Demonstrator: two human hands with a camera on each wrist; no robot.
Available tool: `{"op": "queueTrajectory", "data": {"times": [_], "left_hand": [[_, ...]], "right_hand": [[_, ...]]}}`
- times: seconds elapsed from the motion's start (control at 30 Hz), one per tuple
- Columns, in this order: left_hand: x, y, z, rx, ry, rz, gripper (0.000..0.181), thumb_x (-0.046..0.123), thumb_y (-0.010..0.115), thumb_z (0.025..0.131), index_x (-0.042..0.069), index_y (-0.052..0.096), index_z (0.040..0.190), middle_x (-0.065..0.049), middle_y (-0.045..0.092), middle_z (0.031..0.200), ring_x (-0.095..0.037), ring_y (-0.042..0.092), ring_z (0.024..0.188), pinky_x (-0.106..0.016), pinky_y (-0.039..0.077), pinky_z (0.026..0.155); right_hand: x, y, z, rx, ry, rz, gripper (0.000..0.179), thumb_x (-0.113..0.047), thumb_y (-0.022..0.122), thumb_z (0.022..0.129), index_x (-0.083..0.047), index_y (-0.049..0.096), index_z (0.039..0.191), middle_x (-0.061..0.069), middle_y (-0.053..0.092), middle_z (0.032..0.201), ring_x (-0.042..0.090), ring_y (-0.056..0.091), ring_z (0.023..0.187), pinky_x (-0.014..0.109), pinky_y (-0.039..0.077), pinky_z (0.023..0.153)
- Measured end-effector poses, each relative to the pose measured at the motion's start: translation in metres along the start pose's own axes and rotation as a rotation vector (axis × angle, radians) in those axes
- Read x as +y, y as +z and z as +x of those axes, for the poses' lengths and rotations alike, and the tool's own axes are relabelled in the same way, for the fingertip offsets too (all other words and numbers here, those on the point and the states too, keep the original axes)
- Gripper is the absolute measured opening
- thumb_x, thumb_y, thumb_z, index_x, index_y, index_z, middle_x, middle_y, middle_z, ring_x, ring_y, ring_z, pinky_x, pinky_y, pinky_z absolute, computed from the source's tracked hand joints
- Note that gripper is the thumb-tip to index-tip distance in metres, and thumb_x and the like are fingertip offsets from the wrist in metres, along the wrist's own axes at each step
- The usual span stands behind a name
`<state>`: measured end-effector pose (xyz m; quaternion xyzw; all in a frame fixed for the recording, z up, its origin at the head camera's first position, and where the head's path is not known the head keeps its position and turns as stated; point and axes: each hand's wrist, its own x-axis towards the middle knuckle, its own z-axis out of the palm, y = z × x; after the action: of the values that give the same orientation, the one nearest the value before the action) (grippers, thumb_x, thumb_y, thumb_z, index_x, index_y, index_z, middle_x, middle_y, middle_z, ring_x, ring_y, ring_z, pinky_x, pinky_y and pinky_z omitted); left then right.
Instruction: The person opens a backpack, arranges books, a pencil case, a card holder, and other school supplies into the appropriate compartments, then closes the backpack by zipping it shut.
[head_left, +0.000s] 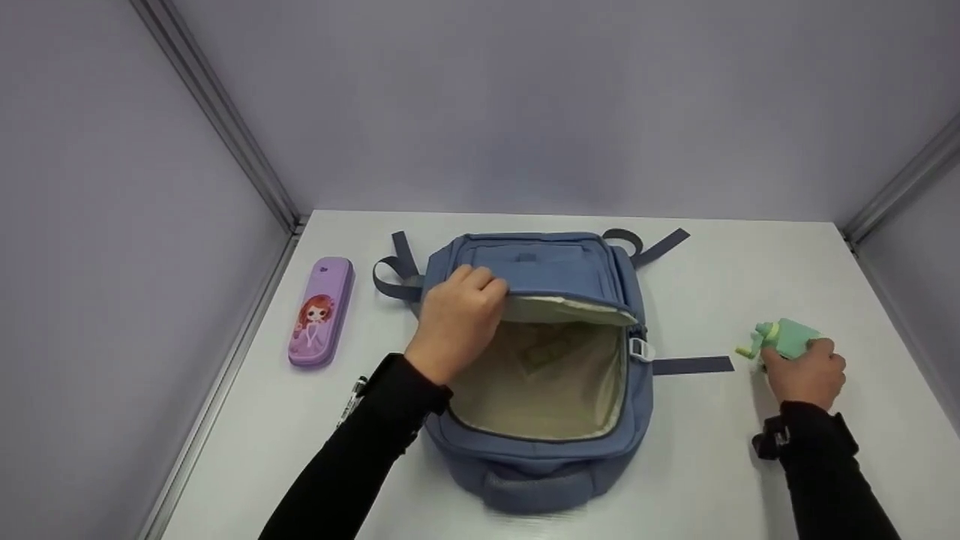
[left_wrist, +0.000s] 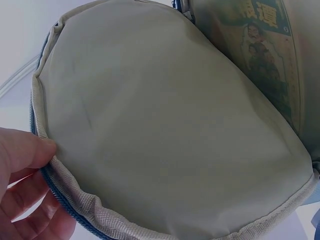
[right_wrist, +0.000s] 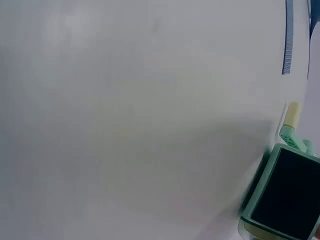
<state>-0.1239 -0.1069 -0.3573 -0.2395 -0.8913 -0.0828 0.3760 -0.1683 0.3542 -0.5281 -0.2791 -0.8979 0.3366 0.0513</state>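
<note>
- We have a white table.
- Around its middle lies a blue backpack, one strap pointing to the right edge.
- Near the left edge we find a purple case.
- Between backpack and left edge, a partly hidden pen.
- Near the right edge, a green crank device; we can't tell if it touches the surface.

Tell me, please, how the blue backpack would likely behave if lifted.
The blue backpack would probably sag and fold, since the flap pinched by the left hand has a puckered edge. Its straps may dangle, as they splay across the table.
</note>
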Motion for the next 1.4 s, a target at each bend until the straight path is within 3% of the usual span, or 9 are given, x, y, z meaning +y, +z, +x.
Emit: {"op": "queueTrajectory", "data": {"times": [0.13, 0.23, 0.33, 0.43, 0.63, 0.83, 1.07, 1.3, 1.4], "left_hand": [[0.0, 0.001, -0.002, -0.01, 0.004, 0.004, 0.009, 0.0, 0.071, 0.081, 0.009, 0.069, 0.079, -0.003, 0.063, 0.075, -0.021, 0.057, 0.067, -0.03, 0.051, 0.053], [0.0, 0.001, -0.003, -0.023, 0.01, 0.003, 0.008, 0.001, 0.071, 0.082, 0.009, 0.069, 0.08, -0.003, 0.063, 0.076, -0.02, 0.057, 0.068, -0.029, 0.052, 0.056], [-0.001, 0.001, -0.002, -0.029, 0.012, 0.002, 0.008, 0.002, 0.072, 0.082, 0.009, 0.069, 0.081, -0.003, 0.063, 0.077, -0.02, 0.058, 0.069, -0.029, 0.052, 0.057], [-0.003, 0.001, -0.001, -0.02, 0.006, -0.001, 0.008, 0.002, 0.072, 0.082, 0.009, 0.068, 0.08, -0.004, 0.064, 0.078, -0.02, 0.058, 0.07, -0.03, 0.052, 0.055], [-0.004, -0.001, 0.002, -0.006, -0.004, -0.006, 0.008, 0.002, 0.072, 0.081, 0.009, 0.068, 0.078, -0.004, 0.064, 0.077, -0.021, 0.058, 0.068, -0.031, 0.051, 0.053], [-0.003, -0.001, 0.0, -0.015, -0.008, -0.012, 0.008, 0.001, 0.071, 0.08, 0.009, 0.069, 0.078, -0.003, 0.063, 0.075, -0.02, 0.058, 0.068, -0.031, 0.05, 0.051], [-0.001, 0.0, -0.003, -0.021, 0.0, -0.019, 0.007, 0.002, 0.07, 0.082, 0.01, 0.071, 0.08, -0.003, 0.064, 0.076, -0.021, 0.059, 0.07, -0.03, 0.052, 0.054], [-0.001, 0.0, -0.008, -0.028, 0.008, -0.015, 0.008, 0.002, 0.071, 0.084, 0.009, 0.069, 0.083, -0.004, 0.063, 0.078, -0.02, 0.057, 0.07, -0.029, 0.052, 0.057], [0.0, 0.001, -0.009, -0.028, 0.0, -0.024, 0.008, 0.001, 0.07, 0.083, 0.01, 0.069, 0.082, -0.003, 0.063, 0.078, -0.02, 0.058, 0.07, -0.029, 0.053, 0.057]], "right_hand": [[-0.013, -0.008, -0.025, -0.035, -0.062, 0.161, 0.063, -0.027, 0.057, 0.095, 0.005, 0.039, 0.147, 0.032, 0.042, 0.148, 0.045, 0.04, 0.138, 0.05, 0.036, 0.113], [-0.03, -0.02, -0.057, -0.068, -0.172, 0.206, 0.056, -0.025, 0.061, 0.095, 0.0, 0.047, 0.143, 0.021, 0.051, 0.143, 0.022, 0.058, 0.119, 0.026, 0.048, 0.096], [-0.052, -0.028, -0.094, -0.151, -0.32, 0.23, 0.047, -0.017, 0.068, 0.092, -0.001, 0.055, 0.135, 0.004, 0.06, 0.125, -0.006, 0.055, 0.092, 0.009, 0.044, 0.073], [-0.077, -0.025, -0.133, -0.288, -0.477, 0.273, 0.042, -0.006, 0.073, 0.087, 0.002, 0.061, 0.125, 0.002, 0.063, 0.117, -0.011, 0.054, 0.084, 0.012, 0.049, 0.071], [-0.121, 0.007, -0.184, -0.454, -0.765, 0.237, 0.043, -0.006, 0.081, 0.079, -0.004, 0.066, 0.119, 0.013, 0.068, 0.118, 0.003, 0.061, 0.093, 0.029, 0.052, 0.077], [-0.141, 0.053, -0.189, -0.513, -0.792, 0.068, 0.046, -0.019, 0.08, 0.083, -0.007, 0.062, 0.124, 0.015, 0.065, 0.121, 0.031, 0.063, 0.109, 0.044, 0.051, 0.091], [-0.14, 0.083, -0.169, -0.378, -0.83, 0.03, 0.054, -0.016, 0.082, 0.08, 0.002, 0.059, 0.125, 0.029, 0.058, 0.128, 0.041, 0.062, 0.109, 0.052, 0.051, 0.09], [-0.14, 0.081, -0.157, -0.336, -0.932, 0.023, 0.064, -0.022, 0.082, 0.081, 0.002, 0.056, 0.134, 0.029, 0.051, 0.141, 0.043, 0.058, 0.121, 0.054, 0.051, 0.094], [-0.138, 0.065, -0.168, -0.237, -1.056, 0.014, 0.056, -0.019, 0.085, 0.078, -0.002, 0.061, 0.126, 0.022, 0.058, 0.132, 0.035, 0.063, 0.112, 0.046, 0.054, 0.086]]}}
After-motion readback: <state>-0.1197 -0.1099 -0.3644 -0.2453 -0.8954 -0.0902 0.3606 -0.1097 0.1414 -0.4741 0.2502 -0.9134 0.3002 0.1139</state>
